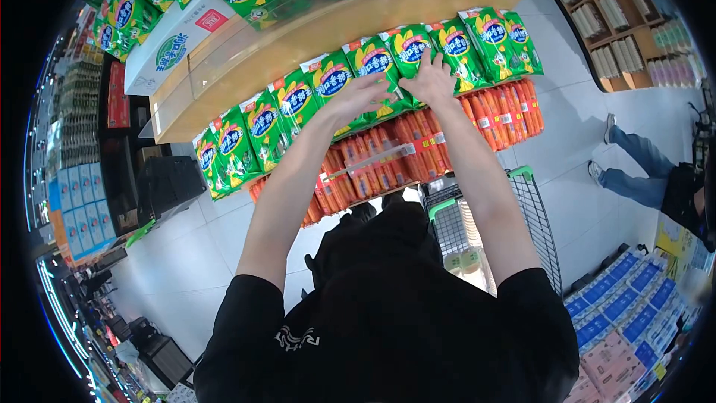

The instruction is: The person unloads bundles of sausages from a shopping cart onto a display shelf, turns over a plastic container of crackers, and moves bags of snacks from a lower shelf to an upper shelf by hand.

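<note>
A row of green snack bags with yellow corn pictures (330,82) stands along the shelf in front of me. My left hand (362,95) is over the middle bags, its fingers stretched to the right and apparently holding nothing. Beside it, my right hand (431,83) reaches over another green bag (409,46) with its fingers spread. Whether the fingertips touch the bags I cannot tell. Below the green bags lie rows of orange-red packs of sticks, likely sausages (421,151), under both forearms.
A shopping cart (538,213) with goods inside stands by my right side. Above is a wooden shelf (298,37) with a clear front lip and more green bags. A person in jeans (634,172) is at the right, near stacked blue-and-white packs (619,302).
</note>
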Tool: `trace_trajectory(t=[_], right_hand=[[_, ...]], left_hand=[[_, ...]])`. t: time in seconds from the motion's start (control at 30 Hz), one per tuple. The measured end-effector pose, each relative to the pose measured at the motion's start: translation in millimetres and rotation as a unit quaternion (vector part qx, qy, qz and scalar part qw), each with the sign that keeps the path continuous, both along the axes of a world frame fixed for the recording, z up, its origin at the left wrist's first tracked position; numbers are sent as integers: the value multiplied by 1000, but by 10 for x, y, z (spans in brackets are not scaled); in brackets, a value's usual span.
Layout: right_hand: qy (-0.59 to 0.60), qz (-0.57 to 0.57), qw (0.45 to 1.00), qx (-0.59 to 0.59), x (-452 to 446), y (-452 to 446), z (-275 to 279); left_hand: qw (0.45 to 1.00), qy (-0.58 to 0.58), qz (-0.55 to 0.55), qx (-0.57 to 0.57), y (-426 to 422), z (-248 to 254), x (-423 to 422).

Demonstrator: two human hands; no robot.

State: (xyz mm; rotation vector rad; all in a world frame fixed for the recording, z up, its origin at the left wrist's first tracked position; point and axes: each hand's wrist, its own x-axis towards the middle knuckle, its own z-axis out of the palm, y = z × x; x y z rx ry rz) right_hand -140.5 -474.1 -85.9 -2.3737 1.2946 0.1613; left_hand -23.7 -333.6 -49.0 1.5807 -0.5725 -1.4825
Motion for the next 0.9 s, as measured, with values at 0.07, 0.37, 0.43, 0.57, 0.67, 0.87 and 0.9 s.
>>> trace_trajectory(t=[0.07,0.37,0.43,0.57,0.67,0.87,0.9], right_hand=[[19,25,999,5,-3,-38,32],[-305,-134,872,360,-328,-327,213],[-360,-195,750,519,-415,-239,365],[-523,-178,449,702,-506,127,557],[-558,-173,345,735,-520,540,958],[-519,-51,582,624,-651,1052,1291],[-508,-29,600,617,-648,1139,1455]], left_hand=[[999,23,29,3,-119,-100,-7],[998,50,44,3,-212,-102,-7],[996,70,49,-1,-243,-33,-29],[988,115,70,-73,-247,303,-124],[960,146,204,-121,-113,776,-304],[913,109,280,-277,502,1289,-332],[907,110,293,-280,609,1316,-338]])
